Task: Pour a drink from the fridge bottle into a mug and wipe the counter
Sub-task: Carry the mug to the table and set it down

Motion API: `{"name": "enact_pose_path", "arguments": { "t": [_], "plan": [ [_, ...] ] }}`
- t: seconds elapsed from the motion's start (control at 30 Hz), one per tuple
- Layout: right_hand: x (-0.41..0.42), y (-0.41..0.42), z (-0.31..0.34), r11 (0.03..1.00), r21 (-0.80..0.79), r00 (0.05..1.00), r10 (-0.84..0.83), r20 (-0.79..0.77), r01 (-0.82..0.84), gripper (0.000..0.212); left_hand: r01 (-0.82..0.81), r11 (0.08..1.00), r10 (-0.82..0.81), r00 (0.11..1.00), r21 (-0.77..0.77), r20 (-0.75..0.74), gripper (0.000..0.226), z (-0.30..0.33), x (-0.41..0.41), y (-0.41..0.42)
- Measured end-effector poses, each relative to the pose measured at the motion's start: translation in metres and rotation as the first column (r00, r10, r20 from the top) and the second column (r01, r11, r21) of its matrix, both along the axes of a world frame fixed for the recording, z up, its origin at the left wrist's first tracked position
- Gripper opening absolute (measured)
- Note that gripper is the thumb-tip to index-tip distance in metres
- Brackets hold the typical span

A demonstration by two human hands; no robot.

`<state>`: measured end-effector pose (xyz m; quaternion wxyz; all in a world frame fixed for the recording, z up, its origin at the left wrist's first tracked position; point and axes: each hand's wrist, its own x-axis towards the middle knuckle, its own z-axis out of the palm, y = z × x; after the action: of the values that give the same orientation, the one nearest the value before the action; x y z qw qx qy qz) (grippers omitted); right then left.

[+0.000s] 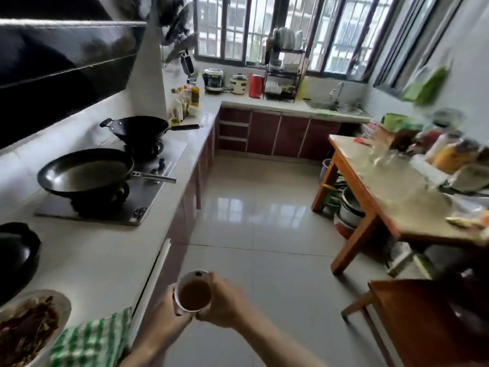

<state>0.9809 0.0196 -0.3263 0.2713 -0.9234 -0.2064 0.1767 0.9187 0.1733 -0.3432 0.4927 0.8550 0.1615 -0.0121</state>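
Observation:
A white mug (194, 291) filled with brown drink is held over the floor, just off the counter's front edge. My left hand (170, 309) wraps its left side and my right hand (225, 300) wraps its right side. A green-and-white checked cloth (92, 340) lies on the white counter (105, 255) at the lower left, next to my left forearm. No bottle is in view.
A plate of food (29, 329) sits at the counter's near left. Two black woks (87, 173) stand on the stove. A wooden table (397, 192) crowded with jars stands at the right, a wooden stool (423, 313) nearer. The sink (333, 105) is at the far end.

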Motion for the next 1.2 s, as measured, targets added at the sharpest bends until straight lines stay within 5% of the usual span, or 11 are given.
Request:
{"name": "enact_pose_path", "arguments": {
  "t": [0.43, 0.7, 1.2],
  "plan": [
    [0.133, -0.293, 0.015, 0.918, -0.007, 0.913, -0.393, 0.109, 0.396, 0.083, 0.488, 0.873, -0.488, 0.873, 0.003, 0.009, 0.064, 0.042, 0.187, -0.273],
    [0.205, -0.435, 0.021, 0.817, -0.014, 0.809, -0.567, 0.155, 0.576, 0.089, 0.649, 0.761, -0.649, 0.761, 0.014, -0.01, 0.049, 0.042, 0.3, -0.419],
    [0.413, -0.647, 0.023, 0.627, -0.047, 0.629, -0.773, 0.079, 0.777, 0.086, 0.816, 0.574, -0.818, 0.572, -0.066, -0.057, 0.054, 0.028, 0.555, -0.652]
  ]
}}
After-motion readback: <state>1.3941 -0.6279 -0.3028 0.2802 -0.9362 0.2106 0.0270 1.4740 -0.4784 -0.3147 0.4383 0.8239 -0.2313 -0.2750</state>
